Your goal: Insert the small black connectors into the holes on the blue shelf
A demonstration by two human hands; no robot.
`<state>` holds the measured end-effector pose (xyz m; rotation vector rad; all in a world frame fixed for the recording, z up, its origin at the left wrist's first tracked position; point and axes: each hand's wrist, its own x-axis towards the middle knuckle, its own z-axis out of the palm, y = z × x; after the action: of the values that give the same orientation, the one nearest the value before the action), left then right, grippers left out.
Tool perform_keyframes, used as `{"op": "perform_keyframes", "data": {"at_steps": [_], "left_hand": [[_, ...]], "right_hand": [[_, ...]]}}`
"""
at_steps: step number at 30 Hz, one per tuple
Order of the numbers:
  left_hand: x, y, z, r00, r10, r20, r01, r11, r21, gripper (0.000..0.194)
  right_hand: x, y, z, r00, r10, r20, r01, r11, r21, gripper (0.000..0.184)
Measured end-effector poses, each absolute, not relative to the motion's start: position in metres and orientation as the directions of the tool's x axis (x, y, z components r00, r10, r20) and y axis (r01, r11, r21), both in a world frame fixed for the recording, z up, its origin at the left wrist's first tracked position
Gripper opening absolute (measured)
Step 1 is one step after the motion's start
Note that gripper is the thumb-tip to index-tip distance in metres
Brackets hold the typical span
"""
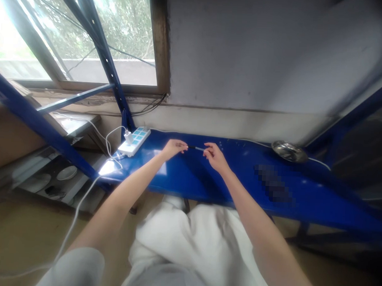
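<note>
A slim pen (pixel 196 148) spans the gap between my two hands above the blue tabletop (pixel 189 176). Its left part looks black, its right part pale or clear. My left hand (pixel 174 148) pinches the dark end between thumb and fingertips. At the pale end, the thumb and fingers of my right hand (pixel 215 156) are closed on it, with the other fingers curled. Both tips of the pen are covered by my fingers.
A white power strip (pixel 134 141) with a plugged-in charger and white cable stands at the table's left end. A shiny metal dish (pixel 289 151) sits at the back right, near a blurred dark patch (pixel 273 183). Blue rack posts (pixel 100 42) rise at the left.
</note>
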<state>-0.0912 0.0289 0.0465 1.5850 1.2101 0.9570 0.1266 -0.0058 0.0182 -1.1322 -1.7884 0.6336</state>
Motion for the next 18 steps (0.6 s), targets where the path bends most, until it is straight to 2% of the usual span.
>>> {"op": "perform_keyframes", "data": {"at_steps": [7, 12, 18], "left_hand": [[-0.091, 0.032, 0.048, 0.256, 0.963, 0.083, 0.32, -0.166, 0.933, 0.027], [-0.082, 0.025, 0.053, 0.342, 0.935, 0.092, 0.281, -0.195, 0.94, 0.028], [-0.074, 0.024, 0.059, 0.35, 0.926, 0.142, 0.24, -0.235, 0.942, 0.029]], "right_hand": [[0.126, -0.009, 0.026, -0.214, 0.882, 0.42, 0.504, 0.467, -0.726, 0.031], [0.119, -0.009, 0.028, -0.251, 0.874, 0.417, 0.457, 0.486, -0.745, 0.033], [0.113, -0.009, 0.034, -0.227, 0.881, 0.416, 0.399, 0.474, -0.785, 0.036]]}}
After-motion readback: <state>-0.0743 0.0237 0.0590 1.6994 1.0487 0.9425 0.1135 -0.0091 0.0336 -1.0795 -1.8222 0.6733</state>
